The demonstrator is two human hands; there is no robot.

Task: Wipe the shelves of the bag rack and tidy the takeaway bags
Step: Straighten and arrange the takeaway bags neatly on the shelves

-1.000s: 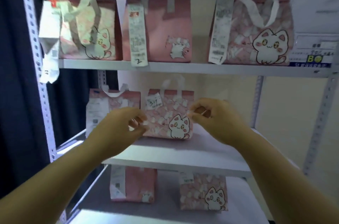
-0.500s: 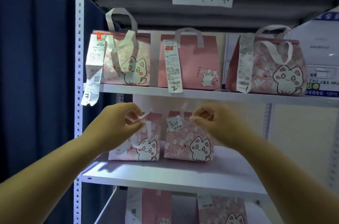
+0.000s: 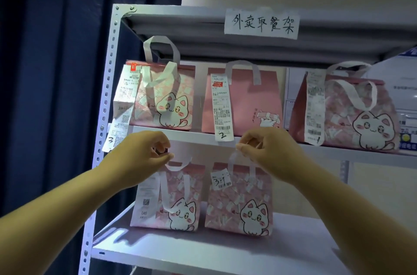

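Two pink cat-print takeaway bags stand side by side on the middle shelf (image 3: 203, 250) of the white metal rack. My left hand (image 3: 144, 157) pinches the white handle of the left bag (image 3: 178, 202). The white handle of the right bag (image 3: 243, 204), which carries a small tag marked 34, is pinched by my right hand (image 3: 266, 146). On the upper shelf (image 3: 338, 153) stand three more pink bags with long receipts: one at the left (image 3: 167, 98), a plain one in the middle (image 3: 246, 103), one at the right (image 3: 352, 116).
A handwritten paper label (image 3: 261, 24) is stuck on the rack's top edge. Dark blue curtains (image 3: 56, 94) hang left of the perforated rack post (image 3: 106, 103). A pale wall lies behind, and a white carton with stickers (image 3: 406, 98) sits at the far right.
The view has tilted upward, so the top of the rack and the curtain rail show now. Both hands have risen from the bag's sides to the handles of the two middle-shelf bags.
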